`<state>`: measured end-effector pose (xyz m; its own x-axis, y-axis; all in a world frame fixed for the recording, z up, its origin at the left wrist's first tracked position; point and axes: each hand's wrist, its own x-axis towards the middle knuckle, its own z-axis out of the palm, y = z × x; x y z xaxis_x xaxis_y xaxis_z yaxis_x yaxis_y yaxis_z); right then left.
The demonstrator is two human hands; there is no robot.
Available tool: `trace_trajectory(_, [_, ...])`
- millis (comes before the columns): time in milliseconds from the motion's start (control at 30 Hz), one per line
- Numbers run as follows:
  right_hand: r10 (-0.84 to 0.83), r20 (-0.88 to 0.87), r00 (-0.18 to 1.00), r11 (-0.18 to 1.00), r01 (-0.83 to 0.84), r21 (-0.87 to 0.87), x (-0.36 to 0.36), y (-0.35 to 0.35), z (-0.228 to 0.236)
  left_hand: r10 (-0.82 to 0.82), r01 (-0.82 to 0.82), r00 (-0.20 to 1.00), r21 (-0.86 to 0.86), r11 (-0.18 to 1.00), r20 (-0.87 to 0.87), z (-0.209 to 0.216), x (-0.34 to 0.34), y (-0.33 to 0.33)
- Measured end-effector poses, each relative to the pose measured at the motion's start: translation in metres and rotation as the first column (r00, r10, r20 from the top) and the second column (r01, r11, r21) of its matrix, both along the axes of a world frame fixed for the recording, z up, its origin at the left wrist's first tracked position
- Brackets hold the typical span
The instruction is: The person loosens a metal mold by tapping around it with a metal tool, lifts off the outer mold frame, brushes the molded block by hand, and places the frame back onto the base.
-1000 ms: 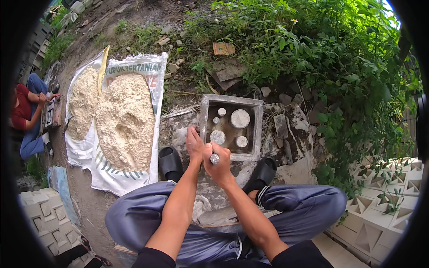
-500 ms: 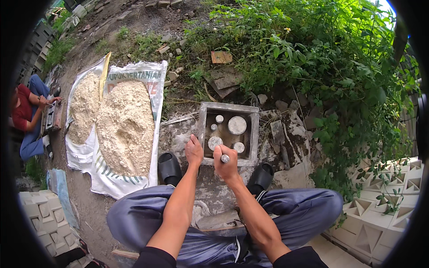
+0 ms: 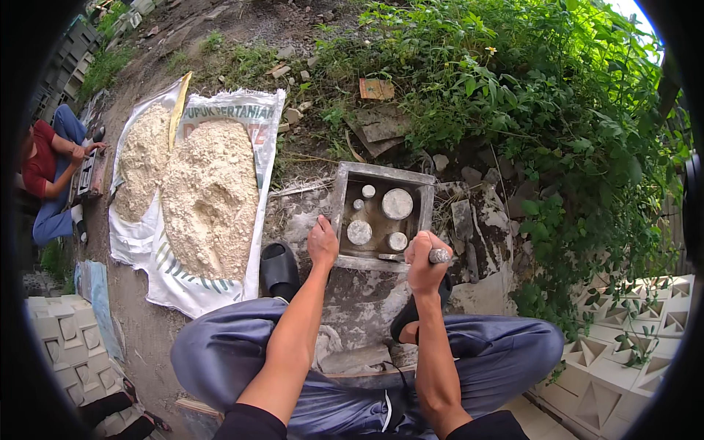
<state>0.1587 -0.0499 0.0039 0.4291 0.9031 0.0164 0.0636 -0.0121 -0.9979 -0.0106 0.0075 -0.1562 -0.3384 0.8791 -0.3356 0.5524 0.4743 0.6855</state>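
Observation:
A square grey box mould (image 3: 384, 170) sits on the ground between my feet, with several pale round discs or cylinders of differing widths in it. My right hand (image 3: 425, 262) is closed round a small hand tool with a crusted round handle (image 3: 440, 256), at the mould's near right corner. A thin flat piece (image 3: 391, 257), apparently the tool's blade, shows inside the near wall. My left hand (image 3: 323, 242) is closed beside the mould's left wall; whatever is in its fingers is hidden.
Left of the mould, pale powder (image 3: 209, 198) is heaped on white sacks (image 3: 268, 158). A trowel (image 3: 463, 220) lies to the right, near dense plants (image 3: 572, 125). Patterned pale blocks (image 3: 601, 381) stand lower right. Another person (image 3: 48, 169) sits far left.
My right hand moved right with the tool, from above the mould's near part to its near right corner. My left hand stays beside the left wall. The view shifted slightly.

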Motion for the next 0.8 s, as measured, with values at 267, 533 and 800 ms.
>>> trace_trajectory(267, [-0.047,-0.104,0.993,0.995,0.056,0.083,0.028,-0.005,-0.049,-0.014,0.012,0.999,-0.042,0.999,-0.039,-0.002,0.0,-0.004])
trace_trajectory(533, [-0.093,-0.23,0.969,0.992,0.111,0.063,0.03,-0.008,-0.016,-0.004,0.004,1.0,0.009,1.0,0.025,-0.003,-0.002,-0.003])
trace_trajectory(800, [-0.056,-0.152,0.987,0.992,0.072,0.102,0.013,-0.004,0.001,0.016,-0.016,0.999,0.009,1.0,-0.03,0.002,-0.001,-0.002])
